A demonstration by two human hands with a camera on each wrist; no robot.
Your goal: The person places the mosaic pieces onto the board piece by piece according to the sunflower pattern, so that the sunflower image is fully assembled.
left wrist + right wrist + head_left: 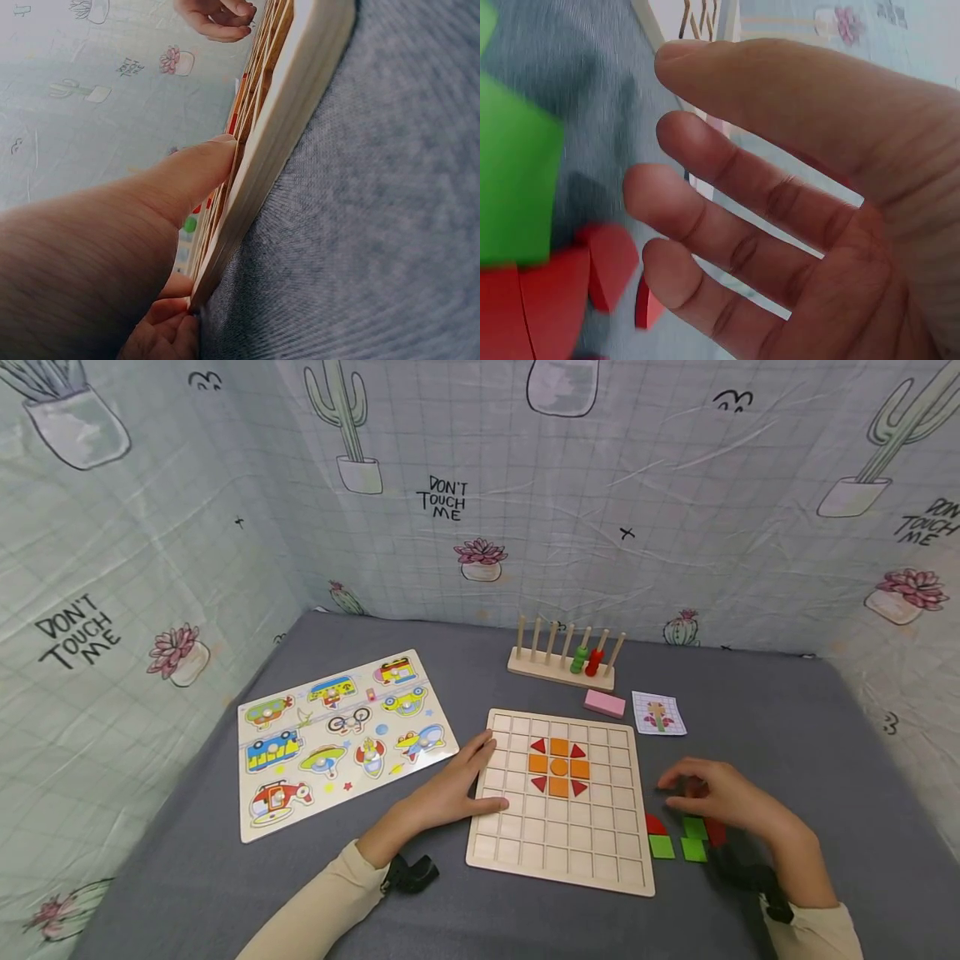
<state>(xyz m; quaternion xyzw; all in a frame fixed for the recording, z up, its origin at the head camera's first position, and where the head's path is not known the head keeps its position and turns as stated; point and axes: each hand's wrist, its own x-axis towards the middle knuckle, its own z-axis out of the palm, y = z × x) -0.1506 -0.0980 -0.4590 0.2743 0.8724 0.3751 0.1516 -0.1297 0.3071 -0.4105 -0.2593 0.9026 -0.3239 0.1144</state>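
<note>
L hand (457, 789) on grid board (558, 852) — steadying

The grid board (561, 852) lies on the counter (480, 927) in the middle, before the person. A cluster of tiles (558, 767) sits in its cells, toward the far half. The left hand (457, 789) rests on the board's left edge. To the left of the board lies the picture puzzle (337, 739). Behind the board stands the peg rack (561, 670), with a small block (604, 702) and a card (658, 713) just before it. Loose tiles (678, 843) lie just right of the board, under the right hand (731, 797).
</note>
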